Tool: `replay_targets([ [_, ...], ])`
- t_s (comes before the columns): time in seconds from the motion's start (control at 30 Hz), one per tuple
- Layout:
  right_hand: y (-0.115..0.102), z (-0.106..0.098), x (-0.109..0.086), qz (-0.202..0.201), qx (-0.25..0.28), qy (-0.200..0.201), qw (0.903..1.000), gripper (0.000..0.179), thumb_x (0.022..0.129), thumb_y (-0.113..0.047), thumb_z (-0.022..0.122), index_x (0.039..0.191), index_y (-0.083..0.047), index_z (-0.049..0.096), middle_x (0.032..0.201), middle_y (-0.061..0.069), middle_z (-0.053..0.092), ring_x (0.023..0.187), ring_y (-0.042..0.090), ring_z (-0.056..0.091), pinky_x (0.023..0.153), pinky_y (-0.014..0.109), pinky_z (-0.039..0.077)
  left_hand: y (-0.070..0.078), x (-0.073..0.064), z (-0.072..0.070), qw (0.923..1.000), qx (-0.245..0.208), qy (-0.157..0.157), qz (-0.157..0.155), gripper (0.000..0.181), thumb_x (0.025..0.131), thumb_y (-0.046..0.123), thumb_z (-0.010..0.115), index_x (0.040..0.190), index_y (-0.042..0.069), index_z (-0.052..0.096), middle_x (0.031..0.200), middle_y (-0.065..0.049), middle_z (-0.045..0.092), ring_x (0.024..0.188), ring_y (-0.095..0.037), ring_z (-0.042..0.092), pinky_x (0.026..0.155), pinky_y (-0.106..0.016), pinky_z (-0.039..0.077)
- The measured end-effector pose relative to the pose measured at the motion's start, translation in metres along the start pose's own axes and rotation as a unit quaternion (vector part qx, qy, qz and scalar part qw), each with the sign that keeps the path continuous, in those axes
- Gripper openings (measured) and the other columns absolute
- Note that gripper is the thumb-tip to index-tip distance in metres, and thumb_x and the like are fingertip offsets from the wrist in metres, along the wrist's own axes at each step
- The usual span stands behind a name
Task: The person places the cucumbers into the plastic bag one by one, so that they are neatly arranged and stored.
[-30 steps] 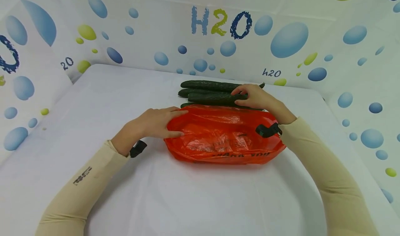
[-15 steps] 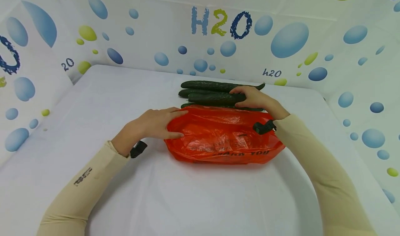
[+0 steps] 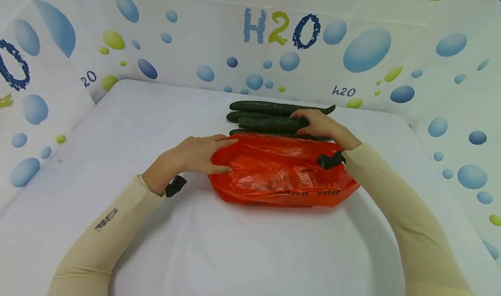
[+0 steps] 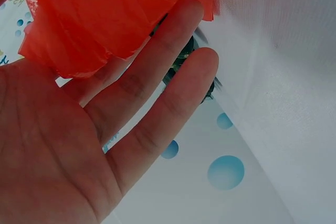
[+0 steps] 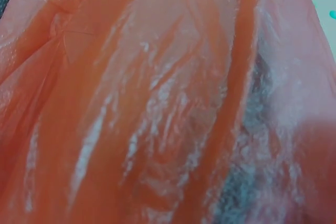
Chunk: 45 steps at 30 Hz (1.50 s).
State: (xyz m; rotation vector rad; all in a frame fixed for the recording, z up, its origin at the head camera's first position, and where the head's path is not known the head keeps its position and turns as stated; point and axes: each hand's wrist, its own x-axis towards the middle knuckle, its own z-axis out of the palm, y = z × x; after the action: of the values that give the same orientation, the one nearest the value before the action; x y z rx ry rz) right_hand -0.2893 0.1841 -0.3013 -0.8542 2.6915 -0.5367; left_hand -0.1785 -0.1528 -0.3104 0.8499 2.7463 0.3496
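Observation:
A red plastic bag (image 3: 282, 169) with dark "THANK YOU" print lies on the white table. My left hand (image 3: 193, 154) is at its left end, with straight fingers and thumb touching the plastic. In the left wrist view the fingers (image 4: 152, 124) stand extended beside the bag (image 4: 100, 19). Several dark green cucumbers lie side by side behind the bag, the nearest partly hidden by it. My right hand (image 3: 322, 124) reaches over the bag and grips the right end of one cucumber (image 3: 266, 124), fingers behind and thumb in front. Red plastic (image 5: 131, 103) fills most of the right wrist view.
The white-covered table (image 3: 250, 252) extends in front of the bag and to both sides. A white backdrop (image 3: 219, 35) with blue and green spots and "H2O" lettering rises behind the cucumbers and at the sides. Another cucumber (image 3: 270, 108) lies at the back.
My right hand has moved slightly left and down onto the cucumber, its fingers now gripping the end. The left hand keeps its place on the bag. The head view has shifted a little.

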Motion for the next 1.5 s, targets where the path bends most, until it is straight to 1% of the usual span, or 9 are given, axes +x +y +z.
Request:
replay_targets([
  [0.13,-0.001,0.001,-0.001,0.007,-0.008,0.007,0.9999,0.048,0.089,-0.002,0.066,0.134,0.004,0.05,0.134,0.029,0.05,0.125,0.045,0.046,0.103,0.057,0.038,0.0,0.0,-0.001,1.0,-0.001,-0.003,0.002,0.079,0.086,0.047,0.067,0.151,0.014,0.037,0.149,-0.018,0.042,0.125,-0.038,0.053,0.088,-0.055,0.053],
  [0.37,-0.004,-0.001,-0.002,-0.001,-0.026,0.023,0.9994,0.048,0.088,0.0,0.068,0.132,0.005,0.051,0.13,0.028,0.053,0.121,0.044,0.049,0.101,0.056,0.041,0.0,0.0,-0.002,1.0,-0.006,-0.004,0.006,0.074,0.086,0.047,0.067,0.148,0.016,0.043,0.146,-0.016,0.045,0.124,-0.035,0.053,0.088,-0.056,0.052],
  [0.57,-0.009,-0.002,-0.006,0.01,-0.039,0.022,0.999,0.049,0.089,-0.003,0.068,0.134,0.003,0.051,0.131,0.028,0.053,0.121,0.043,0.05,0.101,0.055,0.042,-0.001,0.001,-0.002,0.9999,-0.005,-0.001,0.011,0.074,0.086,0.047,0.067,0.148,0.016,0.042,0.146,-0.017,0.045,0.124,-0.036,0.053,0.088,-0.056,0.052],
  [0.73,-0.011,-0.003,-0.009,0.004,-0.046,0.03,0.9985,0.048,0.089,-0.004,0.068,0.133,0.003,0.051,0.13,0.028,0.054,0.12,0.043,0.051,0.1,0.055,0.042,-0.001,0.002,-0.002,0.9999,-0.004,0.0,0.011,0.076,0.085,0.046,0.068,0.149,0.016,0.041,0.145,-0.017,0.046,0.123,-0.037,0.054,0.088,-0.056,0.052],
  [0.87,-0.014,-0.005,-0.01,-0.006,-0.044,0.05,0.9978,0.046,0.089,-0.003,0.069,0.131,0.003,0.053,0.129,0.027,0.055,0.119,0.043,0.051,0.1,0.055,0.042,-0.001,0.001,-0.003,1.0,-0.003,-0.004,0.006,0.076,0.085,0.047,0.067,0.149,0.017,0.04,0.145,-0.016,0.046,0.123,-0.036,0.054,0.089,-0.056,0.052],
  [1.07,-0.024,-0.008,-0.014,-0.03,-0.034,0.072,0.9964,0.044,0.089,0.0,0.068,0.13,0.005,0.053,0.128,0.028,0.056,0.118,0.044,0.052,0.1,0.055,0.042,-0.001,0.001,-0.002,1.0,-0.003,-0.006,0.0,0.075,0.086,0.046,0.067,0.15,0.017,0.04,0.145,-0.016,0.046,0.123,-0.036,0.054,0.09,-0.057,0.051],
  [1.3,-0.029,-0.008,-0.016,-0.032,-0.038,0.087,0.995,0.046,0.088,0.0,0.069,0.13,0.006,0.053,0.129,0.028,0.056,0.119,0.044,0.052,0.101,0.054,0.042,-0.003,0.001,0.002,1.0,-0.004,-0.006,-0.002,0.074,0.086,0.045,0.066,0.149,0.016,0.04,0.143,-0.018,0.048,0.122,-0.037,0.054,0.09,-0.057,0.051],
  [1.5,-0.032,-0.011,-0.019,-0.035,-0.021,0.1,0.9941,0.045,0.087,0.001,0.069,0.129,0.007,0.053,0.129,0.029,0.056,0.12,0.045,0.052,0.102,0.054,0.041,-0.002,0.002,0.005,1.0,-0.006,-0.004,-0.001,0.076,0.087,0.044,0.066,0.151,0.015,0.037,0.144,-0.019,0.047,0.123,-0.038,0.054,0.091,-0.058,0.05],
])
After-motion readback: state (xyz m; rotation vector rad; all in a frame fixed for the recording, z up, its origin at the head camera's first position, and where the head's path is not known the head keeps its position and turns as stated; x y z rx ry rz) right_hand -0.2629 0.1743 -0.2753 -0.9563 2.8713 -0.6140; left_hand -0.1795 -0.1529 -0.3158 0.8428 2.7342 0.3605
